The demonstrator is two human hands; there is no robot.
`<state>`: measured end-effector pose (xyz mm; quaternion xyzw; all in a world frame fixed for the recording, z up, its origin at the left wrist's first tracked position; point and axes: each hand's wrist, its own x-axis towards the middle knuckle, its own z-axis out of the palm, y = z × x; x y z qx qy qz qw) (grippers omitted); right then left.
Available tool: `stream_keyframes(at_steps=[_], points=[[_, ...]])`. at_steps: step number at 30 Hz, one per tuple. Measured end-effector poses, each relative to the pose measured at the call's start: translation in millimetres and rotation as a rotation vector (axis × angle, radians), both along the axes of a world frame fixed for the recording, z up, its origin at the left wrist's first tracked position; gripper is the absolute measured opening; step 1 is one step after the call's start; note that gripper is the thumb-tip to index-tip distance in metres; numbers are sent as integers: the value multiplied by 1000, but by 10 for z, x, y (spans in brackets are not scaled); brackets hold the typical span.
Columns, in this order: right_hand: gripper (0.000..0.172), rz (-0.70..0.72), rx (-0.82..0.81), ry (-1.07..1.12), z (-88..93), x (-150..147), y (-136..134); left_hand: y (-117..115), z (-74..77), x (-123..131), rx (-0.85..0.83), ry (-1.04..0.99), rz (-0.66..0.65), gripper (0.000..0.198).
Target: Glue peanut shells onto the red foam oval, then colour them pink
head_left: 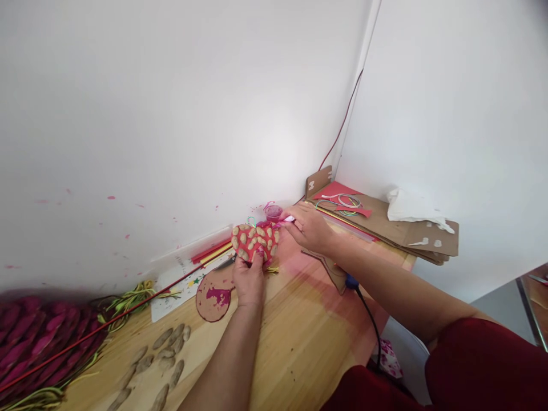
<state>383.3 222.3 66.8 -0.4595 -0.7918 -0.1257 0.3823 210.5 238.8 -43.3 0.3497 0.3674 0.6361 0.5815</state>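
Note:
My left hand (249, 279) is closed on a red piece covered with peanuts (256, 240), its thumb on the front face. To its right, my right hand (310, 228) pinches a slim white tool (290, 218) close to the piece's right edge; its tip is partly hidden and pink shows around it. Pink smears are on the fingers. Just behind the hands stands a small cup of pink paint (273, 213). Below and left of the left hand, a round cardboard piece (213, 297) with a pink paint patch lies on the table.
Loose peanuts (166, 348) lie at the front left, beside a large magenta scaled object (38, 342). Red and yellow sticks (212, 251) lie along the wall. Cardboard sheets (385, 228) with white tissue (415, 208) are at the right. A blue tool with a black cord (351, 282) rests near the table edge.

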Motion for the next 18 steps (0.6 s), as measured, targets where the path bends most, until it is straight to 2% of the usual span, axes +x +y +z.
stream_keyframes(at_steps=[18], points=[[6, 19, -29, -10, -37, 0, -2, -6, -1, 6, 32, -11, 24, 43]])
